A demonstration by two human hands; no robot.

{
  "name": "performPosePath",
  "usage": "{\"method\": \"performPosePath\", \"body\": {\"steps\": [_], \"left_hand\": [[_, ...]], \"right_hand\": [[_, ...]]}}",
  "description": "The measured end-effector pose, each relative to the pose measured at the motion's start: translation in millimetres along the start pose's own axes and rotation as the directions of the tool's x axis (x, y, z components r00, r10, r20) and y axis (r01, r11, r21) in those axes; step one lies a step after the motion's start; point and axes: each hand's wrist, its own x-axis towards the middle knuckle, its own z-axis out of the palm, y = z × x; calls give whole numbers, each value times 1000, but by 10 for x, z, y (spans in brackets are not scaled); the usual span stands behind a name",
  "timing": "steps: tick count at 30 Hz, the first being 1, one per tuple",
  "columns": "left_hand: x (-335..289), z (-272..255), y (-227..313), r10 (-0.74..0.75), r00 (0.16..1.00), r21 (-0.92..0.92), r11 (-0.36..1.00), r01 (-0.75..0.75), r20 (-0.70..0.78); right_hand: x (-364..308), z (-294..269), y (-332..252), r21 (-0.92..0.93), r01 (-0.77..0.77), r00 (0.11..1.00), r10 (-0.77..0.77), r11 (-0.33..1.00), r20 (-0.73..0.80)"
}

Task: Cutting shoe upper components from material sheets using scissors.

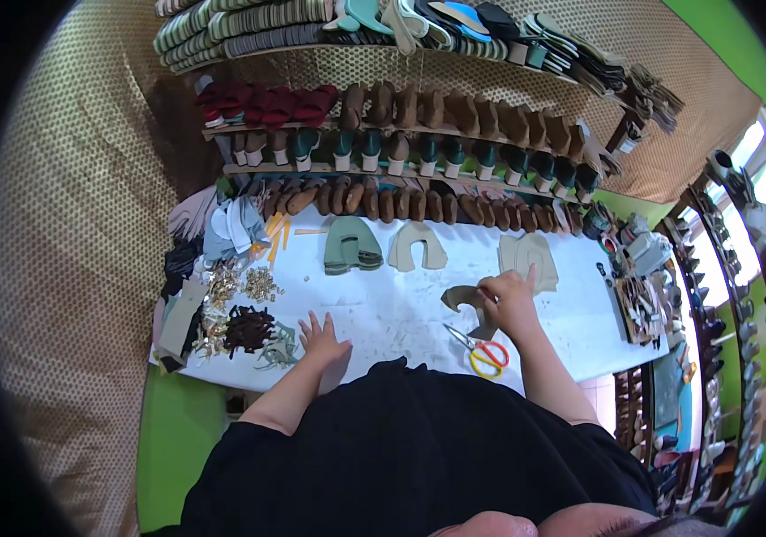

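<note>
My left hand (322,343) rests on the white tabletop with its fingers spread, holding nothing. The fingers of my right hand (512,306) are pinched at the edge of a curved olive-brown cut piece (462,295), part of which the hand hides. Scissors (483,351) with one red and one yellow handle loop lie just below that piece, nearer to me. Beyond the right hand is a set of beige U-shaped pieces (539,259). Farther left lie a pale beige U-shaped pile (401,254) and a thicker green stack (347,246).
To the left are green scraps (277,349), a dark brown heap (248,329) and small gold-coloured parts (263,285). A box of tools (638,311) stands at the right edge. Shelves of shoes (401,152) rise behind the table.
</note>
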Motion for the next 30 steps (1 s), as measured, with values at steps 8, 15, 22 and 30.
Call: {"method": "performPosePath", "body": {"steps": [8,15,22,30], "left_hand": [[198,27,182,-165,973,-26,986,163,-163],[282,289,89,-109,913,-31,994,106,-392],[389,235,142,-115,917,-8,993,121,-382],[394,245,113,-132,924,1,990,142,-358]], "right_hand": [[677,378,276,177,139,971,-169,974,168],[1301,1235,576,399,76,934,-205,914,293],[2301,2657,1132,263,91,915,-185,960,358],[2634,3104,1179,117,215,951,-235,970,201]]}}
